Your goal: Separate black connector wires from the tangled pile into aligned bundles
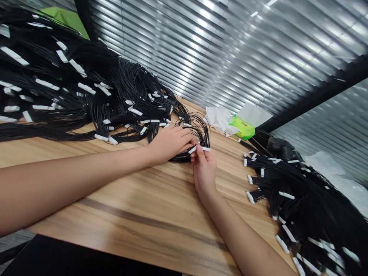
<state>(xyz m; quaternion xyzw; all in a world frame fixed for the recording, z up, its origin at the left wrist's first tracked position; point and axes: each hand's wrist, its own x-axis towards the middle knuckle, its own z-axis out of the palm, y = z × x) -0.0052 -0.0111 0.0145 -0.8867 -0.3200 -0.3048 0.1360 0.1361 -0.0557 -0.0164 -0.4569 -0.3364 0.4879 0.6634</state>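
We've got our right hand [204, 172] pinching a white connector [199, 148], left hand [169, 143] curled over black wires [198, 128], green packet [242, 127] at one o'clock on the wooden counter [120, 199].

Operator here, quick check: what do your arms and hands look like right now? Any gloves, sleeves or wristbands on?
Your left arm and right arm are bare, with no sleeves in view. The left hand and right hand wear no gloves, and no watch, band or cable shows on either.
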